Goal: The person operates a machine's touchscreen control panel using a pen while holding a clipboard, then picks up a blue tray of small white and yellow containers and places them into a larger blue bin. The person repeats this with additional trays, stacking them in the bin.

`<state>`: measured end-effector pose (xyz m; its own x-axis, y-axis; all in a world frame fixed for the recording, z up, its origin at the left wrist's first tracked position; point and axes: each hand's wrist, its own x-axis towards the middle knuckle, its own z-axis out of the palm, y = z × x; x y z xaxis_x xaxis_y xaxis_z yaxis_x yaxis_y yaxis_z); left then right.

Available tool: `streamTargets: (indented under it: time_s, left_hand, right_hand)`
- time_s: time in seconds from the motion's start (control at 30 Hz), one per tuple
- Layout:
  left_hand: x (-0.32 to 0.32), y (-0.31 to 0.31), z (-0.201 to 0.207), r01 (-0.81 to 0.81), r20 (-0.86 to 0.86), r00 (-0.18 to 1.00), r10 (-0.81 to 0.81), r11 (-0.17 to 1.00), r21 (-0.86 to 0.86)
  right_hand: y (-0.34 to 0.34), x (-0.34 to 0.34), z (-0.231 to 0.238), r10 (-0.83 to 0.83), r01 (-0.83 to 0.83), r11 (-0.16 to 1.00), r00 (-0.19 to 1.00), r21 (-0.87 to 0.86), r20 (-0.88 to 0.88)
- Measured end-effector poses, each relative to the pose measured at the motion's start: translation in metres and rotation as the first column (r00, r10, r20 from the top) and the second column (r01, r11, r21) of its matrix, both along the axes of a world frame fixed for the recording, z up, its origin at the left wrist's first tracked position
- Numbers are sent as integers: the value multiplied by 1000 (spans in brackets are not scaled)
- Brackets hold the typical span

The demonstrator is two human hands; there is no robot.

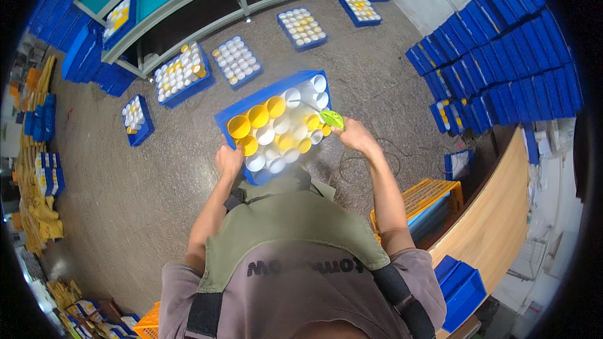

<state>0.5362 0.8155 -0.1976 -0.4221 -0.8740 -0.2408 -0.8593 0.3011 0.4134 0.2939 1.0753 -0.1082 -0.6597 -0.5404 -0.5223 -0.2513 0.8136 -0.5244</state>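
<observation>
In front of my waist is a blue plastic crate [221, 119] holding several white cups [265, 134] and yellow cups [258, 115], most with round open ends facing up. My left hand [230, 159] is closed on the crate's near left edge. At the crate's right side my right hand [353, 136] grips a bright green blow gun [331, 118], its thin nozzle reaching left over the cups. A pale haze blurs the middle and lower right of the load. The right hand's fingers are partly hidden behind the tool.
More cup-filled crates [236, 61] stand on the floor ahead, before a metal-framed bench [242, 0]. Stacked blue crates [502, 50] rise at the right. A thin hose [370, 158] loops across the floor near an orange crate [421, 196] and a wooden board [496, 207].
</observation>
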Motion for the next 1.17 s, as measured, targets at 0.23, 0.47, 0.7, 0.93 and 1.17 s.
streamTargets:
  time_s: [0.23, 0.47, 0.7, 0.93, 1.17]
  left_hand:
    - [-20, 7, 4, -25, 97, 995, 19, 998, 62]
    - [-40, 6, -4, -3, 121, 993, -6, 997, 75]
    - [-48, 14, -7, 98, 131, 986, -103, 994, 48]
    - [-47, 14, -6, 76, 129, 988, -83, 995, 59]
    - [-47, 8, -22, 38, 124, 991, -47, 997, 68]
  right_hand:
    - [-20, 18, 14, 85, -83, 996, 995, 33, -61]
    - [-39, 36, 37, 207, -207, 978, 977, 1, -51]
    - [-54, 63, 35, 311, -309, 950, 939, 35, -145]
    - [-15, 84, 27, 299, -287, 954, 932, 86, -203]
    - [-27, 107, 4, 250, -252, 968, 952, 13, -177]
